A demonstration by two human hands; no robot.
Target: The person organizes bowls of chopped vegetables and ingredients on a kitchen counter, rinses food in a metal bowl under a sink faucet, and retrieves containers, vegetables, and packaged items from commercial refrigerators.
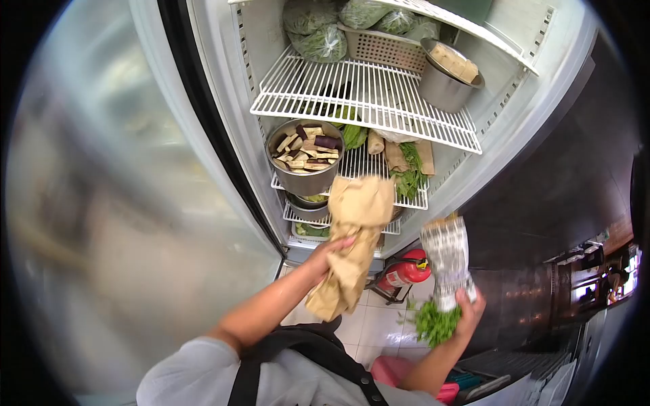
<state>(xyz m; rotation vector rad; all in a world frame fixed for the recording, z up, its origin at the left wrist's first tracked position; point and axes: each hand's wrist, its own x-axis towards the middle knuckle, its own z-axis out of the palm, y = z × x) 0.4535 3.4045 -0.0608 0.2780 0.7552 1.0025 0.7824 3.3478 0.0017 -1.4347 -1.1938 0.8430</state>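
Note:
My left hand (330, 256) is closed round a crumpled brown paper bundle (362, 203), held up in front of the fridge shelves; what is inside it does not show. In my right hand (468, 312) is a bunch of green herbs (435, 323) wrapped in printed newspaper (447, 254), leaves hanging downward. Behind the brown bundle, a steel pot of cut eggplant (308, 150) stands on a wire shelf. To its right lie more leafy greens (408, 183) partly in brown paper.
The open fridge door (128, 203) is on the left. Bagged greens (323, 44), a plastic basket (386, 51) and a steel pot (445, 88) with pale blocks sit on the upper wire shelf (352, 88). A red fire extinguisher (405, 273) stands on the tiled floor.

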